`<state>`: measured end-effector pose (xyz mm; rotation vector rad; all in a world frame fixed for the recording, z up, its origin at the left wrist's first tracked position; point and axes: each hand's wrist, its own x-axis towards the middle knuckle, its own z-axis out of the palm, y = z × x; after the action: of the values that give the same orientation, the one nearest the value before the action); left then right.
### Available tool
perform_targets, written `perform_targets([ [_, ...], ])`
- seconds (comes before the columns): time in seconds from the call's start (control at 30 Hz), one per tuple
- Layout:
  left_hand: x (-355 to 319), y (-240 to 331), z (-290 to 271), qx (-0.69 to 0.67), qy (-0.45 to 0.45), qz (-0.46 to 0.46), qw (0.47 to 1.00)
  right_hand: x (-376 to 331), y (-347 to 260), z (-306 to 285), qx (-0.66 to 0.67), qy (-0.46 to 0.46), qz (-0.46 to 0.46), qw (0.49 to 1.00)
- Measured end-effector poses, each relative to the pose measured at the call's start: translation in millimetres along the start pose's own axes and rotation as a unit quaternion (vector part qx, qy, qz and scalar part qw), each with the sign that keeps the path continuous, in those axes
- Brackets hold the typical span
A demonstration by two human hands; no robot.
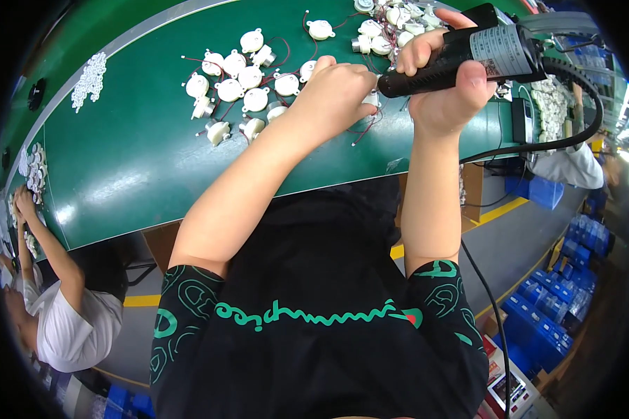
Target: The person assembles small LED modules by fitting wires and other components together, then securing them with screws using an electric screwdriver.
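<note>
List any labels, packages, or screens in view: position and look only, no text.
Label: pale grey rectangle wrapped round the black power screwdriver in the right hand, upper right.
Crates: blue plastic bins stacked on the floor, lower right.
Device panel: small white-and-red box with a screen, bottom right edge; details too small to tell.

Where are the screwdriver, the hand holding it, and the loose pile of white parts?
screwdriver (pixel 461 59), head view, black barrel.
right hand (pixel 447 98), head view, back of hand.
white parts (pixel 234 87), head view, middle of pile.

Small white round motors in the left cluster (pixel 234 87): about fourteen
Electric screwdrivers (pixel 461 52): one
People in view: three
</note>
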<state>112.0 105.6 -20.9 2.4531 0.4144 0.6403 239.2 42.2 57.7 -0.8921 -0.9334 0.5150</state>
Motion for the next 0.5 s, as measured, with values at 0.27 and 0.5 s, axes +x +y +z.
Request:
perform_targets([
  [0.27,1,-1,3,-0.005,-0.002,0.004,1.0,2,4,3,0.054,0.014,-0.007,0.998],
  [0.5,1,-1,2,-0.004,-0.004,0.014,1.0,6,6,1,-0.016,0.045,-0.001,0.999],
])
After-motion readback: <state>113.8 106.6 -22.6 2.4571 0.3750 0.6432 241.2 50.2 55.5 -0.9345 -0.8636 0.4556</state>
